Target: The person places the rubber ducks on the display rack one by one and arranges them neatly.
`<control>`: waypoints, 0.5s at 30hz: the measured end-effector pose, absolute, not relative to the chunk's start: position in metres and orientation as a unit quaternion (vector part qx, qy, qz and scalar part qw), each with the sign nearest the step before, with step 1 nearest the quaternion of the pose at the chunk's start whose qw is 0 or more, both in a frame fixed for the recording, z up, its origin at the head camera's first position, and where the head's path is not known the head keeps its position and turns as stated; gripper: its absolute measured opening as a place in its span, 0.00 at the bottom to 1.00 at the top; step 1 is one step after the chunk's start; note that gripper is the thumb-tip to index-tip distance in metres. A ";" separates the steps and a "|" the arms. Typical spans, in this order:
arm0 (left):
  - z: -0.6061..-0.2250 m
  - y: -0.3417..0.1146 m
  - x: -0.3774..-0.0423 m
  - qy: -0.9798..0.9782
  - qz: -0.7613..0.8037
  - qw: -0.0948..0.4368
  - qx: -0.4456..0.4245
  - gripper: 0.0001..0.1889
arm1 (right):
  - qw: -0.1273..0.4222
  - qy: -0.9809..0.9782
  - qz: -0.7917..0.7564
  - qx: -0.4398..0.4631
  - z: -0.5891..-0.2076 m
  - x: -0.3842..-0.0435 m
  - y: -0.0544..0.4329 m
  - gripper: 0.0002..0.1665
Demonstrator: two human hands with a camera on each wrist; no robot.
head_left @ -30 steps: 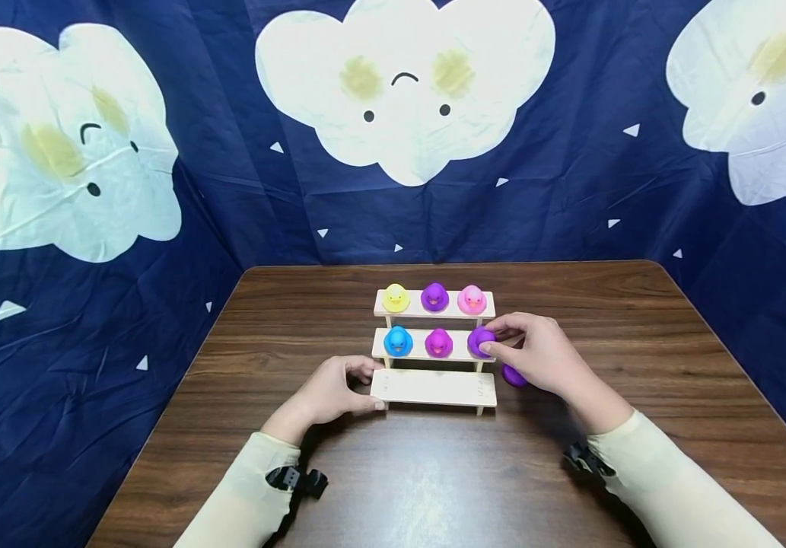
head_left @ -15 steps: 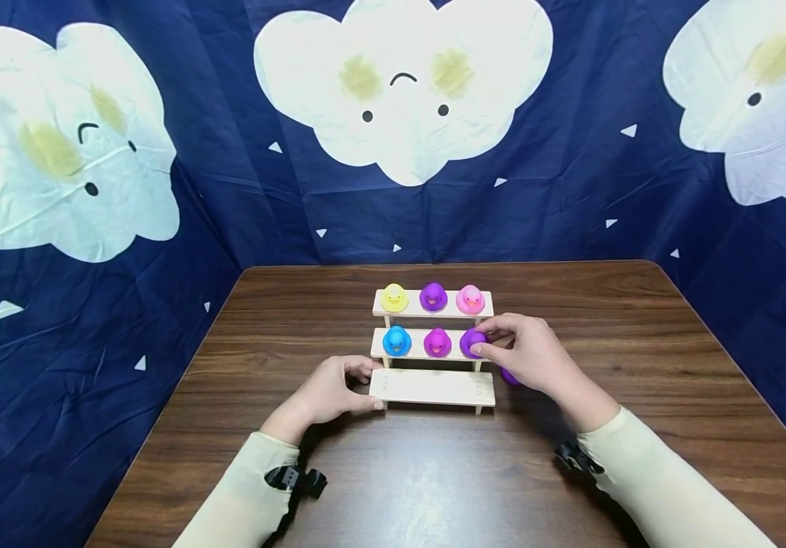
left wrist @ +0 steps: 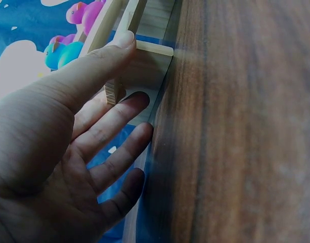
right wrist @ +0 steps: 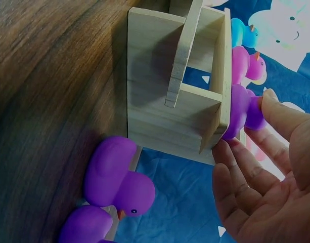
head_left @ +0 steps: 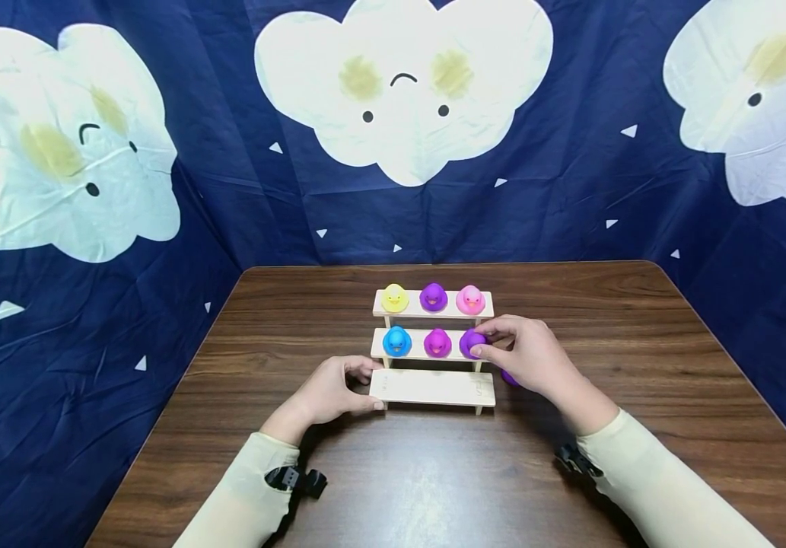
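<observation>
A three-tier wooden stand stands on the table. My left hand grips the left end of its lowest shelf, thumb at the front edge and index finger behind in the left wrist view. At the right end of the middle shelf, my right hand pinches a purple rubber duck between thumb and fingers. Beside it on that shelf sit a magenta duck and a blue duck. Yellow, purple and pink ducks line the top shelf. The lowest shelf is bare.
Two more purple ducks, one whole and one cut off by the frame, lie on the table right of the stand, mostly hidden by my right hand in the head view. A blue cloud-print cloth hangs around the brown table.
My right hand has shifted slightly left with the purple duck, bringing it in closer to the magenta one on the middle shelf, then held almost still. The left hand keeps its place.
</observation>
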State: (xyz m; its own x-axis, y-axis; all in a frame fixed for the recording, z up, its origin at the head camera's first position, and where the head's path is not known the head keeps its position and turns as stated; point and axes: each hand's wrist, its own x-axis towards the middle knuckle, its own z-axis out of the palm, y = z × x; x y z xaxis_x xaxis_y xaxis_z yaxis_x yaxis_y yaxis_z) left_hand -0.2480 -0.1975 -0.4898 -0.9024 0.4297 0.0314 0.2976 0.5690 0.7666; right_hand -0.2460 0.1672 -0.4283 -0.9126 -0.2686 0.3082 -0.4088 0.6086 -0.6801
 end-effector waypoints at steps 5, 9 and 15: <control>-0.490 -0.198 -0.248 0.881 0.417 0.081 0.208 0.27 | 0.089 -0.895 0.394 0.191 -0.429 -0.246 0.168 0.14; -0.491 -0.198 -0.248 0.882 0.417 0.080 0.206 0.27 | 0.090 -0.895 0.391 0.192 -0.429 -0.246 0.168 0.14; -0.490 -0.197 -0.248 0.880 0.419 0.083 0.205 0.26 | 0.089 -0.896 0.391 0.190 -0.429 -0.246 0.168 0.14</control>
State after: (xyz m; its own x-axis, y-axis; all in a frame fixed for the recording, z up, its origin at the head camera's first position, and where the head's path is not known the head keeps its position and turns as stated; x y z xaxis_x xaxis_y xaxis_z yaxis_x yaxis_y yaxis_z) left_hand -0.2477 -0.1974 -0.4898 -0.9019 0.4313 0.0258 0.2919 0.5642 0.7723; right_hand -0.2456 0.1685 -0.4291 -0.9123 -0.2701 0.3079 -0.4094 0.6222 -0.6673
